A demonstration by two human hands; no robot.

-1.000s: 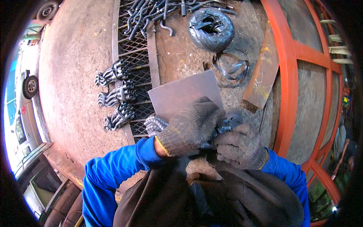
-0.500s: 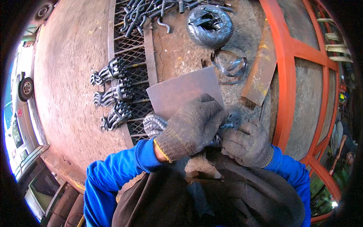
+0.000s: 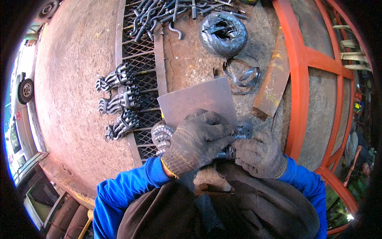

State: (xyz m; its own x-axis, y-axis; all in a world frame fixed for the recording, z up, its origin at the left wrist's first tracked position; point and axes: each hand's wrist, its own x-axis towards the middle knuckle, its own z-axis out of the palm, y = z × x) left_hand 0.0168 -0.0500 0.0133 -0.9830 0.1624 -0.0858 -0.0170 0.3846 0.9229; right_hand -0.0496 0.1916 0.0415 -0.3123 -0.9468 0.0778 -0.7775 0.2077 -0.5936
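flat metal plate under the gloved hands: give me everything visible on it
The metal plate is a flat, roughly rectangular sheet, dull grey-brown, apparently steel, with light surface wear. It lies flat on the rusty worktable, its left edge over the mesh grating. Its far edge and both far corners show; the near edge is hidden under the left hand in a grey knit glove, which rests on it. The right hand sits just off its near right corner, gripping a small dark metal part. No holes or bends visible.

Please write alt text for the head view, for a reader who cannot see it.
Two gloved hands, left and right, grip a dark metal part at the near edge of a flat steel plate on a rusty workbench. Three twisted iron pieces lie left on a mesh grate, and a wire coil sits beyond the plate.
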